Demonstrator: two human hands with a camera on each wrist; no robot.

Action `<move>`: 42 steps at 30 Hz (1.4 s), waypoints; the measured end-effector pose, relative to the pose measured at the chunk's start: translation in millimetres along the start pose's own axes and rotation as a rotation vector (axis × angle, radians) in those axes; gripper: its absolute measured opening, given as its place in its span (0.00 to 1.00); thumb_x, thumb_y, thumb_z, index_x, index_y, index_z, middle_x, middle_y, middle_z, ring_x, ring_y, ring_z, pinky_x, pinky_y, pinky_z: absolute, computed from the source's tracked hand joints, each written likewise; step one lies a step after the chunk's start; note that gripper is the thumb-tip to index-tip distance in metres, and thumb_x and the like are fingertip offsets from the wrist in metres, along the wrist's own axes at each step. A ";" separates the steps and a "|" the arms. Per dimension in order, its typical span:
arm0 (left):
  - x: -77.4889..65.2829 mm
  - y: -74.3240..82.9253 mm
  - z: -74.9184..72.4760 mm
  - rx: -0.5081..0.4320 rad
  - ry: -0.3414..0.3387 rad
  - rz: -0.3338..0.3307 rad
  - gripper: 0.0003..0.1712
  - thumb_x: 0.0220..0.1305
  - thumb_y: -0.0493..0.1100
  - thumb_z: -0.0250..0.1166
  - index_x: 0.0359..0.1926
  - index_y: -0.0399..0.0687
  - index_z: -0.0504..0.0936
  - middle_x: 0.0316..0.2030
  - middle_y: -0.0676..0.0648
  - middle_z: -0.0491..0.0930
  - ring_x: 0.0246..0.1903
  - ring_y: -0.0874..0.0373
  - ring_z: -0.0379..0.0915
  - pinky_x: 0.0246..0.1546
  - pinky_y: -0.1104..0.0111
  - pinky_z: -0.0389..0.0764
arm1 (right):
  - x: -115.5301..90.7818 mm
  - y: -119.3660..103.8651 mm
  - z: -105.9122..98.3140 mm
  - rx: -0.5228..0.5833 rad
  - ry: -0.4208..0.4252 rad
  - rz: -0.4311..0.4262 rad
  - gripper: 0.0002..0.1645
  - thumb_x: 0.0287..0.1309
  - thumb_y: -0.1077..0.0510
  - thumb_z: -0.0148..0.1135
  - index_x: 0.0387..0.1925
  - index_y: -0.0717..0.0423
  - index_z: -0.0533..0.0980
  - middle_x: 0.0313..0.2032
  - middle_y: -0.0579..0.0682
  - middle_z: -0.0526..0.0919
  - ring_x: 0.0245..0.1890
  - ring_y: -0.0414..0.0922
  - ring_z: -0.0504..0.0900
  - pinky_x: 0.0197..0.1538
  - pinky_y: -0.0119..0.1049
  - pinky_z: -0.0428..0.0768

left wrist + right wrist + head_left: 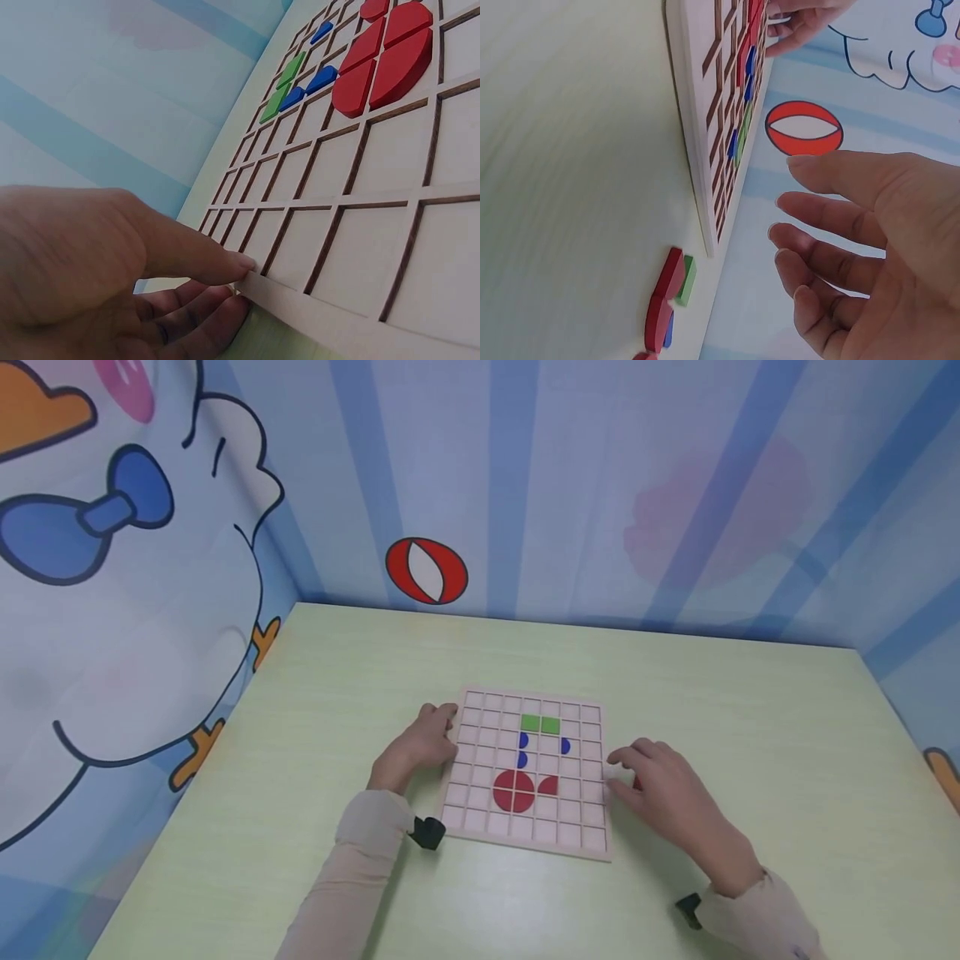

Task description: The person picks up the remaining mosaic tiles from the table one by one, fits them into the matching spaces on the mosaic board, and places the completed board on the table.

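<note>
A pale wooden grid board [585, 810] lies flat on the table with coloured pieces in its cells. Several red quarter-circle pieces [504, 781] form a full circle, with a separate red quarter piece [549, 786] to its right. Two green square pieces [531, 723] sit side by side above three blue half-round pieces [566, 746]. My left hand [420, 743] pinches the board's left edge; in the left wrist view, the thumb [236, 262] lies on the rim and the fingers bend below it. Beyond the right edge, my right hand [671, 793] hovers with loosely bent, unfilled fingers.
Loose red blocks [658, 319], a green block [687, 281] and a blue block [669, 328] lie on the table past the board's edge in the right wrist view. A printed wall [570, 493] rises behind the pale table [337, 668].
</note>
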State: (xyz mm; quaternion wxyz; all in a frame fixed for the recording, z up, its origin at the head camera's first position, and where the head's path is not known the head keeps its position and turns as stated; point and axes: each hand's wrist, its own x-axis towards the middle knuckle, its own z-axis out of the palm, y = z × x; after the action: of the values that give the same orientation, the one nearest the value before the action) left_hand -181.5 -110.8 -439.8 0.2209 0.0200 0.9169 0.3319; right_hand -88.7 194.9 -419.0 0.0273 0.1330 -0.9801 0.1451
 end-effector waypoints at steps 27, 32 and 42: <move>-0.9 0.0 -0.2 -0.009 -0.004 0.006 0.39 0.59 0.31 0.54 0.72 0.47 0.56 0.52 0.44 0.62 0.45 0.52 0.64 0.43 0.63 0.68 | -13.4 36.9 1.1 -0.052 -0.065 0.116 0.20 0.44 0.61 0.73 0.42 0.61 0.80 0.33 0.54 0.78 0.32 0.48 0.72 0.37 0.43 0.75; -0.5 -0.5 -0.7 -0.006 -0.001 0.010 0.39 0.59 0.31 0.54 0.72 0.47 0.56 0.52 0.44 0.62 0.45 0.52 0.65 0.43 0.63 0.68 | -15.7 42.0 -2.2 -0.049 -0.096 0.176 0.21 0.44 0.60 0.73 0.43 0.62 0.79 0.32 0.54 0.78 0.33 0.49 0.72 0.37 0.43 0.75; -0.8 0.2 0.1 0.001 -0.002 0.021 0.39 0.59 0.31 0.53 0.72 0.45 0.56 0.52 0.44 0.61 0.46 0.52 0.64 0.43 0.63 0.67 | -23.0 55.5 -3.8 -0.087 -0.130 0.240 0.19 0.47 0.59 0.70 0.41 0.66 0.78 0.35 0.60 0.79 0.35 0.54 0.74 0.40 0.49 0.74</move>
State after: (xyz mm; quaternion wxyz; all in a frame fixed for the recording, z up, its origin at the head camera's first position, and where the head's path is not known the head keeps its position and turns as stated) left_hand -180.8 -110.7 -439.5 0.2185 0.0301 0.9165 0.3336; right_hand -81.4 253.0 -432.9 -0.0482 0.0225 -0.9940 0.0959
